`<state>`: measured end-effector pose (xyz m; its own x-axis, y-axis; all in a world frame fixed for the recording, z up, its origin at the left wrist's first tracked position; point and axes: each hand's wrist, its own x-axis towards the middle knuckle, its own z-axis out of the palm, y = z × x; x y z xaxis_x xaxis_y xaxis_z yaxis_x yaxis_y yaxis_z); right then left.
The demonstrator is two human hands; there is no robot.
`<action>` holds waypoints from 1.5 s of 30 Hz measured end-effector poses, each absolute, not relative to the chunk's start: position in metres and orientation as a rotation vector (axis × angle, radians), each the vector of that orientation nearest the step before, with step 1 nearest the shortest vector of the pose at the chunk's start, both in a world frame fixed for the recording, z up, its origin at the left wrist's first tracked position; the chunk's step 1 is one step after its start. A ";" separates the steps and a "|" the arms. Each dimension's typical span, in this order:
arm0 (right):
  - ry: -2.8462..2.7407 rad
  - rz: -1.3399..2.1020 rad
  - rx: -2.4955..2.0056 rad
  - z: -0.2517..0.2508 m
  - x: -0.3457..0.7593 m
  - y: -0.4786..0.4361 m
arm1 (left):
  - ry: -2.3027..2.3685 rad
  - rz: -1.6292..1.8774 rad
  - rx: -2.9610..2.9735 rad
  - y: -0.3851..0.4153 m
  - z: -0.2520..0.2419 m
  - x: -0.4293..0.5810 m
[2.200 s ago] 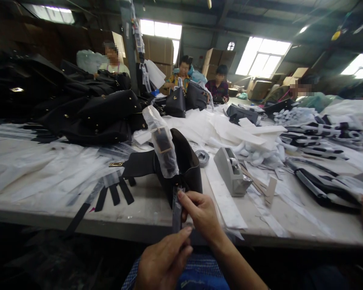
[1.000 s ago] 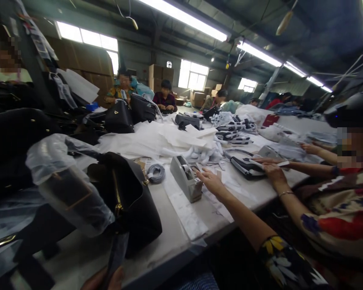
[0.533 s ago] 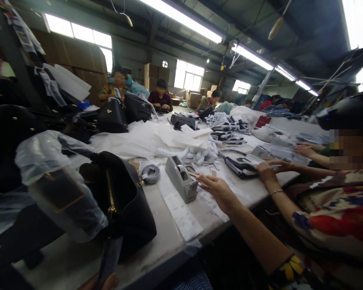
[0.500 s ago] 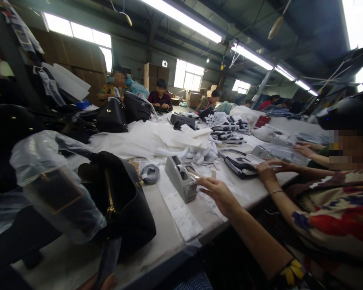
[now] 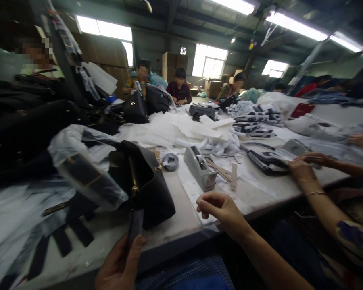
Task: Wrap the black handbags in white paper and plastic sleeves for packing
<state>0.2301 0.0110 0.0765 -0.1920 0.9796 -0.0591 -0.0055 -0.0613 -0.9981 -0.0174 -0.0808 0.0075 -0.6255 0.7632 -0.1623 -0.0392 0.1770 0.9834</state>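
My left hand (image 5: 119, 266) is at the bottom edge, closed on a dark strap in clear film (image 5: 135, 229) that hangs from a black handbag (image 5: 148, 185). The handbag stands on the table just ahead, with a plastic-wrapped flap (image 5: 84, 169) draped over its left side. My right hand (image 5: 220, 207) hovers over the table's near edge, fingers curled into a pinch; what they hold, if anything, is too small to make out. A grey tape dispenser (image 5: 199, 167) sits a short way beyond that hand.
A co-worker's hands (image 5: 302, 167) rest on a dark bag (image 5: 264, 157) at the right. White wrapping sheets (image 5: 181, 131) and black bags (image 5: 136, 108) cover the middle and left of the table (image 5: 181, 213). Black strips (image 5: 59, 241) lie near the front left. More people sit at the far end.
My right hand has drawn back from the tape dispenser toward me and curled into a pinch. The view has dropped, so my left hand and the strap show more fully.
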 end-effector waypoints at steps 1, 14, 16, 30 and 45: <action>-1.380 1.481 -1.087 0.084 0.214 0.004 | 1.758 1.512 0.703 -0.081 0.013 -0.016; -1.916 1.285 -1.229 0.098 0.114 0.007 | 1.560 1.536 0.924 -0.088 0.038 -0.011; -1.875 1.505 -1.134 0.091 0.122 0.014 | 1.521 1.534 0.897 -0.089 0.041 -0.010; -1.539 1.660 -0.927 0.064 0.134 -0.003 | 1.124 1.178 0.440 -0.088 0.062 0.006; -1.463 1.700 -0.969 0.063 0.124 -0.007 | 1.037 1.037 0.456 -0.085 0.065 0.004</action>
<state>0.1239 -0.0065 0.0629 -0.4883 0.8666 -0.1025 -0.0278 -0.1328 -0.9907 0.0043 -0.0846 0.0646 0.1199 0.8683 -0.4814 -0.4813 0.4749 0.7367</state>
